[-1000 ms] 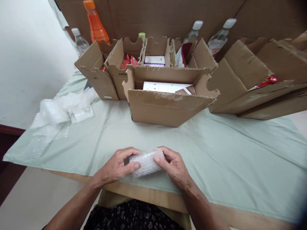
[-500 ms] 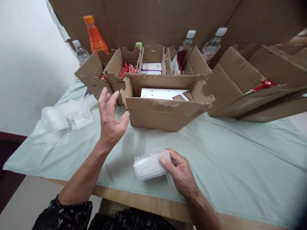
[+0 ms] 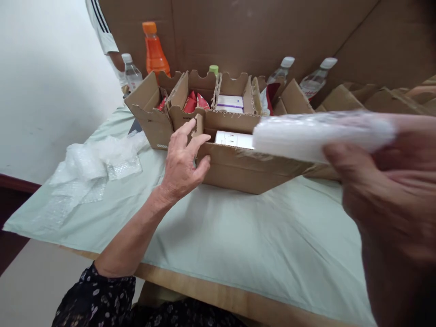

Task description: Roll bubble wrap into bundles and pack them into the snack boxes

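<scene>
My right hand [image 3: 391, 195], large and blurred near the camera, grips a bubble-wrapped bundle [image 3: 296, 135] between thumb and fingers. The bundle is held up in front of the right part of an open cardboard box [image 3: 238, 169]. What is inside the wrap cannot be made out. At the box's left end is my left hand [image 3: 184, 163], its fingers spread and the fingertips at the notched edge; whether they press on it is unclear. A white printed carton [image 3: 233, 139] lies inside the box, its right part hidden by the bundle.
Behind stands a row of cardboard bins with red packets [image 3: 195, 102] and white-and-purple packs [image 3: 230, 103]. An orange bottle [image 3: 156, 54] and clear bottles [image 3: 315, 81] are at the back. Loose bubble wrap [image 3: 88, 163] lies on the left of the green cloth [image 3: 218, 236]. Another person's sleeve [image 3: 102, 27] shows top left.
My right hand has lifted the bundle from above the cloth up and to the right, closer to the camera. My left hand has moved right to the box's end. The view has shifted.
</scene>
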The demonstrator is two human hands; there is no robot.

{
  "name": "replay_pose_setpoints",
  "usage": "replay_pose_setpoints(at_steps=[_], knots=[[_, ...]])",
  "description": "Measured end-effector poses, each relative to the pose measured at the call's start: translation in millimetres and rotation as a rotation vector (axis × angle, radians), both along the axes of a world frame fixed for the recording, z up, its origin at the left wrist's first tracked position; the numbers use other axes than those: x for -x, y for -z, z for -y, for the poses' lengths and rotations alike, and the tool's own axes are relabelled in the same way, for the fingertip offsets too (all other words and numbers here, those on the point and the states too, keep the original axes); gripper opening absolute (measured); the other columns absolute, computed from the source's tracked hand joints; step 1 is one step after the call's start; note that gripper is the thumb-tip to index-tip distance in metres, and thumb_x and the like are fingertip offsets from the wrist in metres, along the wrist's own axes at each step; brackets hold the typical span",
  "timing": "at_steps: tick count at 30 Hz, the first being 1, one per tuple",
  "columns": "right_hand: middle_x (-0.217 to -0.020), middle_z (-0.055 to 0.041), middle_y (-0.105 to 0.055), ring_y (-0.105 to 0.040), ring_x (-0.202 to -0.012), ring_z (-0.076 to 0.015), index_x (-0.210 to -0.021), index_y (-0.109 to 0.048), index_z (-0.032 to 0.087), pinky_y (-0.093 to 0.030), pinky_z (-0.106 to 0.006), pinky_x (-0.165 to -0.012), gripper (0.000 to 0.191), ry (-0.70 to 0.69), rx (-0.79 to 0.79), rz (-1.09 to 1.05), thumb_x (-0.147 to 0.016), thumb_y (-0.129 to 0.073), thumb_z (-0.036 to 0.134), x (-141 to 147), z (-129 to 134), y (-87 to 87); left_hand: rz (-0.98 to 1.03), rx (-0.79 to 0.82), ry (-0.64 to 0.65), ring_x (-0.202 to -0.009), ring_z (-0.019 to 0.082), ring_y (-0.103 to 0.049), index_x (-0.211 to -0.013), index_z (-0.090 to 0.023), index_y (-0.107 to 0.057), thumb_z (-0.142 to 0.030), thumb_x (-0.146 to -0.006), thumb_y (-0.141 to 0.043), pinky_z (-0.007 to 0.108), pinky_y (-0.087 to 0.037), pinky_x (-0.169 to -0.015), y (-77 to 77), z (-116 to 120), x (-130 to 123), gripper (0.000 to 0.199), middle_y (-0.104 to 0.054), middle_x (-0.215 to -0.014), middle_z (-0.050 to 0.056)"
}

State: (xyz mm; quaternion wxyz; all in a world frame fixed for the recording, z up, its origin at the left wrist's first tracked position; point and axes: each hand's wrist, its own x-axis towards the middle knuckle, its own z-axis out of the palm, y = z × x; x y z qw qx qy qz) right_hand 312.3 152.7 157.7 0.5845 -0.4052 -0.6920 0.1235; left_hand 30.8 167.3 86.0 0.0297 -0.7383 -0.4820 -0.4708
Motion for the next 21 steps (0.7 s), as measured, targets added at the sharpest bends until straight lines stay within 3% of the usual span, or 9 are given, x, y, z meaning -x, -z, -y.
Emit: replay_pose_setpoints(at_steps=[3, 8, 12, 17, 21], knots=[[-0.106, -0.0023, -0.078, -0.072, -0.093, -0.0179, -0.112, -0.078, 0.024, -0.057, -0.037, -0.085, 0.021, -0.047, -0.154, 0.307, -0.091, -0.075, 0.022, 24, -38, -11.9, 0.025, 0.015, -0.027, -0.145, 0.033, -0.050, -0.110, -0.022, -0.068, -0.021, -0.089, -0.065, 0.054, -0.041, -0.121, 2.3, -1, -3, 0.022, -0.054, -0.156, 0.012], [-0.128, -0.0055, -0.072, -0.070, -0.113, -0.0194, -0.110, -0.078, 0.022, -0.055, -0.034, -0.098, 0.030, -0.271, -0.225, 0.697, -0.089, -0.063, 0.007, 60, -87, -14.6, 0.133, 0.030, -0.022, -0.143, 0.032, -0.054, -0.098, -0.021, -0.069, -0.019, -0.086, -0.065, 0.053, -0.045, -0.118, 1.4, 0, -8, 0.013, -0.059, -0.149, 0.014], [-0.132, -0.0028, -0.069, -0.065, -0.121, -0.0209, -0.102, -0.079, 0.023, -0.052, -0.035, -0.100, 0.039, -0.398, -0.152, 0.916, -0.083, -0.055, -0.001, 82, -114, -13.7, 0.171, 0.068, -0.017, -0.146, 0.033, -0.053, -0.094, -0.022, -0.068, -0.018, -0.085, -0.067, 0.053, -0.043, -0.120, 1.2, -1, -10, 0.010, -0.059, -0.152, 0.013], [-0.122, -0.0014, -0.073, -0.067, -0.108, -0.0183, -0.101, -0.079, 0.022, -0.049, -0.030, -0.091, 0.045, -0.613, 0.034, 1.121, -0.076, -0.053, -0.005, 107, -132, -14.4, 0.196, 0.091, -0.002, -0.147, 0.032, -0.052, -0.093, -0.022, -0.068, -0.017, -0.085, -0.067, 0.053, -0.043, -0.121, 1.3, -2, -10, 0.009, -0.059, -0.153, 0.012], [-0.108, -0.0048, -0.075, -0.067, -0.096, -0.0196, -0.122, -0.073, 0.021, -0.046, -0.029, -0.081, 0.043, -0.516, 0.181, 1.209, -0.084, -0.060, 0.004, 115, -134, -14.3, 0.217, 0.091, -0.005, -0.146, 0.031, -0.054, -0.092, -0.022, -0.069, -0.017, -0.085, -0.067, 0.052, -0.045, -0.120, 0.5, -3, -10, 0.009, -0.062, -0.148, 0.013]])
